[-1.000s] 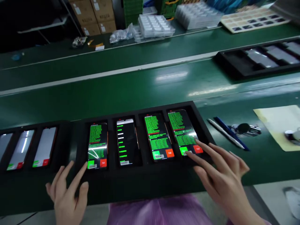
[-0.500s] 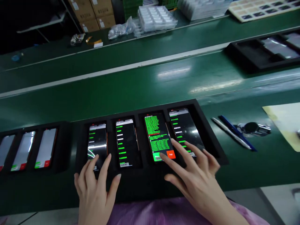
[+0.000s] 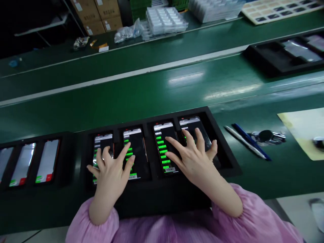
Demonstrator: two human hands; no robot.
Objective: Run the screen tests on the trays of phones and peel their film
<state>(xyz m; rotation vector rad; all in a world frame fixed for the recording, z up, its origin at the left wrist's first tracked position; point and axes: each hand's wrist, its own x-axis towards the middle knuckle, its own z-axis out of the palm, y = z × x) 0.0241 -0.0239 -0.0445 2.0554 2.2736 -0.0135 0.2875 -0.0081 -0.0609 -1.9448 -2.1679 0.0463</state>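
both hands have slid higher up the screens since half a second ago, and the third phone has swapped its coloured blocks for a list of green lines. four flat, glassy phones lie face up in the pockets of a matte black tray. my left hand, spread wide and gripping nothing, has thumb and index finger over the second phone, other fingers over the leftmost phone. my right hand, also fanned wide, reaches across the third phone and the rightmost phone; which fingertips touch glass, i cannot tell. right of the tray lie a slim white pen and a blue pen; beyond stretches a smooth green surface.
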